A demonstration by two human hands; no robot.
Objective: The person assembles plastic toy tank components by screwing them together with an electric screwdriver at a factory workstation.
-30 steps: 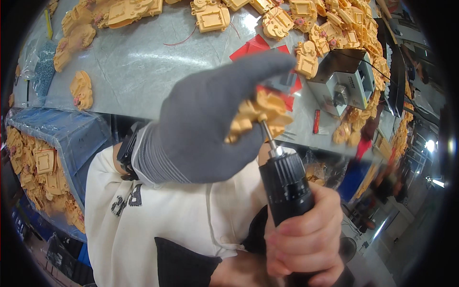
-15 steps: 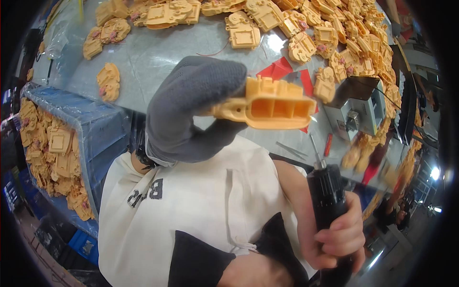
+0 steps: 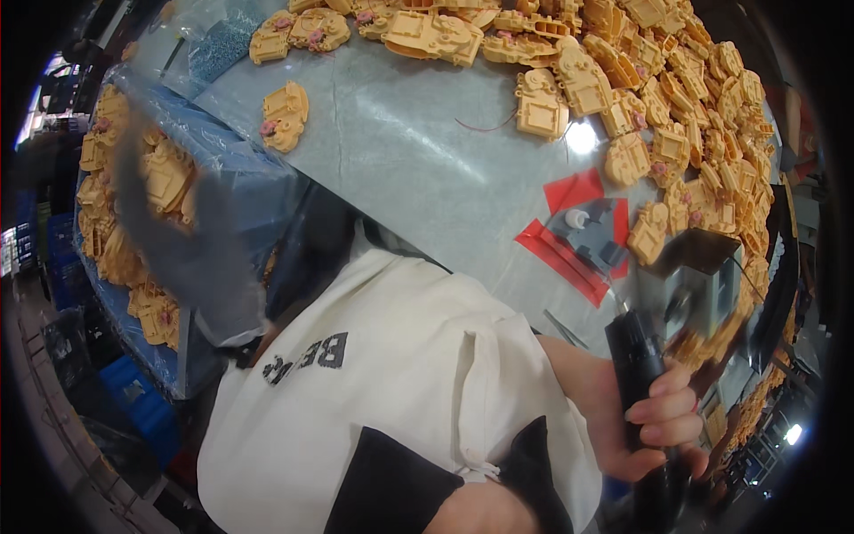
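Power screwdriver (image 3: 633, 351), where's it sitting?

– In my right hand (image 3: 663, 418). Bare fingers wrapped round the black body, bit end clear of the grip.

– Why that hold?

– Control, I'd guess. Body runs through the palm, so the bit points away from me. In view the tip comes up beside the grey block (image 3: 592, 236); can't tell how high above it.

– And the block?

– Ahead and left of my right grip, on the tabletop (image 3: 382, 169). Red tape (image 3: 569, 267) around it, presumably to stop it sliding.

– Left hand (image 3: 205, 267)?

– Grey glove, blurred. Fingers and thumb spread wide, nothing visible clasped between them. It's over the blue bin (image 3: 245, 209), well apart from the right.

– Yellow housings (image 3: 169, 178)?

– In the bin, right under my left hand; bin's beside me, probably for a short reach. 1 more (image 3: 286, 116) lies loose on the tabletop, ahead and right of that hand. Big pile (image 3: 703, 133) beyond my right grip, likely kept out to leave working room.

– Arm pose?

– Right elbow looks bent, hand up by my side, tool slanting forward-left. Left arm reaches out sideways.
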